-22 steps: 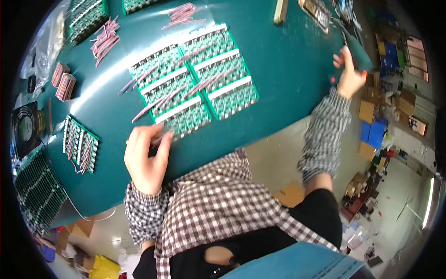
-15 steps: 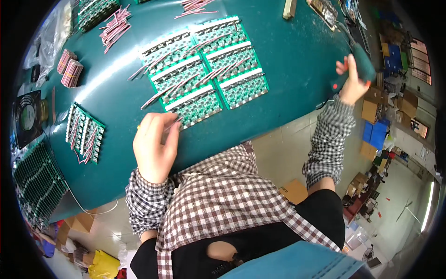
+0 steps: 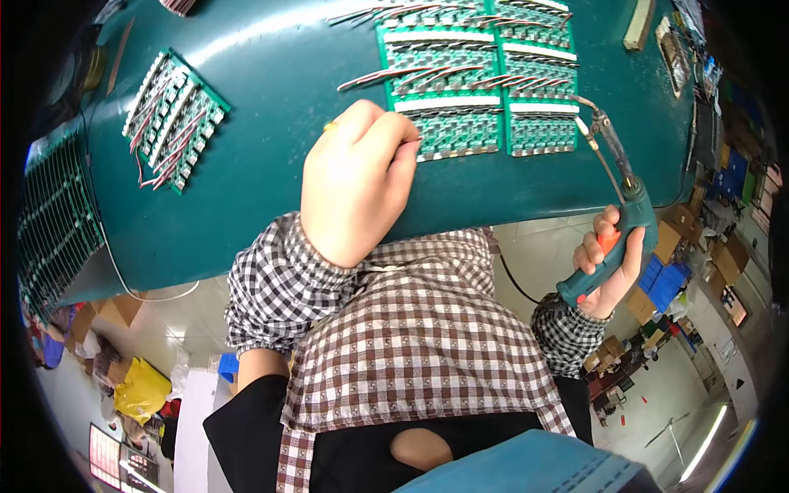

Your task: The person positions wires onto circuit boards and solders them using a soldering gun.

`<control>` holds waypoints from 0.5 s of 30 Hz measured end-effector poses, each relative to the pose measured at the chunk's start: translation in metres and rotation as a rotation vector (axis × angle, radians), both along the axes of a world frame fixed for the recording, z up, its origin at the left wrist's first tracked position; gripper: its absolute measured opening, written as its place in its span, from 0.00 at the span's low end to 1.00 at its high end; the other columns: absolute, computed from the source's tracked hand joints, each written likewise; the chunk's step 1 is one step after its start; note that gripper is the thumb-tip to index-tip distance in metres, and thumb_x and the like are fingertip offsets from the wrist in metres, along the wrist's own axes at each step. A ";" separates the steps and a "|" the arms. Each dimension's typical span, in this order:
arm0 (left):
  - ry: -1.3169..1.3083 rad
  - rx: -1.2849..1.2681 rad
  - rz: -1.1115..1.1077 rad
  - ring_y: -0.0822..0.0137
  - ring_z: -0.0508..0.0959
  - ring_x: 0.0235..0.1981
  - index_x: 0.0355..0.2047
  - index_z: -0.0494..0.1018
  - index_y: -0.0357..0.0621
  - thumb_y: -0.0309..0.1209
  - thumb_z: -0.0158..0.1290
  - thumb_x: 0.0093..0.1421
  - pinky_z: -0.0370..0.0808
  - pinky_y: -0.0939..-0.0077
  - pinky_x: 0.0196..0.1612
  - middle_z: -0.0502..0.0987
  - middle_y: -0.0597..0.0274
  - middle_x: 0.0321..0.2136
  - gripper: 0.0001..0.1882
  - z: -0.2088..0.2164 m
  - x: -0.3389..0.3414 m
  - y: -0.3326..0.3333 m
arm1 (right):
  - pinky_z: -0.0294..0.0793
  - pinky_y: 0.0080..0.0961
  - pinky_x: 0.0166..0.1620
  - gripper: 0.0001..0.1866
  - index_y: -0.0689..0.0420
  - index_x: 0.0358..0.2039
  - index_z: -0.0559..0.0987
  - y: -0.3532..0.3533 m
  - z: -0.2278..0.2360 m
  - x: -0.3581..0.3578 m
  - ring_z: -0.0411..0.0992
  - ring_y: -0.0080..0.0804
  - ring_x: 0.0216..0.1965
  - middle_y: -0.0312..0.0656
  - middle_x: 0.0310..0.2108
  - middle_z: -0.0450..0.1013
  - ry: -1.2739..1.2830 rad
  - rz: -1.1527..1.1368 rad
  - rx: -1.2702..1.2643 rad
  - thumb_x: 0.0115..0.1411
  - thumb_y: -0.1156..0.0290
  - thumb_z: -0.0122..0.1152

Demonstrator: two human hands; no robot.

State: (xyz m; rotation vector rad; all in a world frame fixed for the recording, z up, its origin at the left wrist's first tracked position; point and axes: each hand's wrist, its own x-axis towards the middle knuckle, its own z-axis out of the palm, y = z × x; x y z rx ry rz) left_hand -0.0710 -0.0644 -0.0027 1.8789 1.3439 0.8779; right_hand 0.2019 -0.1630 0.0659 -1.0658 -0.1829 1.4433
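Green circuit boards [image 3: 460,141] lie in two joined columns on the green table, with thin red and dark wires [image 3: 444,72] laid across their upper rows. My left hand [image 3: 353,185] is closed in a pinch at the boards' near left corner. A thin wire seems to be between its thumb and forefinger, mostly hidden by them. My right hand [image 3: 604,267] grips a green soldering gun [image 3: 637,218] with an orange trigger, over the table's near edge. The gun's tip and feed tube point up and left, close to the right column of boards.
Another board with wires [image 3: 177,123] lies at the left on the table [image 3: 246,238]. Beyond it stands a rack of green boards [image 3: 62,222] with a white cable. A wooden block [image 3: 639,25] and a small tray [image 3: 672,62] sit at the far right.
My right hand has brought the soldering gun from the far right in toward the boards and me. My left hand stays pinched by the boards' near left corner. The view has shifted.
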 end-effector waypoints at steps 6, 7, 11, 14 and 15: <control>0.044 0.053 0.019 0.57 0.69 0.20 0.21 0.68 0.42 0.21 0.54 0.44 0.69 0.69 0.25 0.65 0.59 0.20 0.05 -0.004 0.008 0.002 | 0.71 0.20 0.18 0.21 0.65 0.40 0.63 -0.002 0.006 -0.022 0.69 0.28 0.18 0.44 0.31 0.66 -0.158 0.014 -0.062 0.62 0.57 0.43; 0.051 0.041 0.019 0.57 0.69 0.20 0.21 0.68 0.42 0.21 0.54 0.44 0.69 0.69 0.25 0.65 0.59 0.20 0.05 -0.004 0.008 0.002 | 0.72 0.20 0.18 0.21 0.66 0.39 0.64 -0.004 0.007 -0.026 0.69 0.28 0.17 0.44 0.30 0.66 -0.307 0.018 -0.058 0.62 0.57 0.44; 0.110 0.001 0.049 0.71 0.69 0.18 0.23 0.70 0.44 0.22 0.56 0.45 0.67 0.79 0.21 0.70 0.67 0.21 0.06 -0.005 0.011 0.001 | 0.74 0.22 0.19 0.26 0.71 0.45 0.64 -0.011 0.013 -0.044 0.70 0.33 0.18 0.49 0.30 0.68 -0.682 0.108 -0.058 0.56 0.60 0.51; 0.126 -0.036 0.063 0.71 0.70 0.18 0.23 0.70 0.43 0.23 0.56 0.45 0.67 0.79 0.21 0.70 0.67 0.21 0.05 -0.004 0.011 0.001 | 0.76 0.25 0.21 0.27 0.72 0.46 0.65 -0.014 0.016 -0.051 0.72 0.36 0.20 0.51 0.30 0.70 -0.724 0.151 -0.100 0.52 0.63 0.55; 0.126 -0.044 0.064 0.70 0.70 0.18 0.23 0.70 0.43 0.23 0.56 0.45 0.67 0.79 0.21 0.70 0.67 0.21 0.05 -0.004 0.011 0.000 | 0.76 0.26 0.23 0.26 0.72 0.45 0.66 -0.014 0.016 -0.051 0.73 0.36 0.20 0.52 0.30 0.70 -0.762 0.189 -0.113 0.52 0.63 0.56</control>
